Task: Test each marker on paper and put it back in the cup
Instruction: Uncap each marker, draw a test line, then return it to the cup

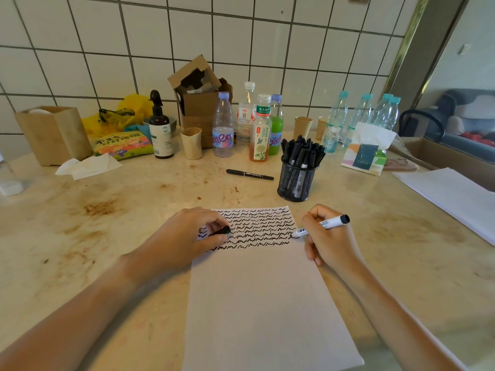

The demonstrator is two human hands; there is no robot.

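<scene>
Marker (320, 226) pinched in right hand (325, 236), tip down at right edge of paper (257, 298), touching the end of the lowest squiggle rows. Cap (222, 231) pinched between fingertips of left hand (184, 236), resting on paper's upper left part. Paper flat at bench's (107, 236) near edge, top rows filled with black squiggles. Mesh cup (297, 180) full of markers just beyond paper's top right corner. Loose pen (249, 174) lying left of cup. Bottles (257, 124) and tissue pack (365, 153) along far edge.
</scene>
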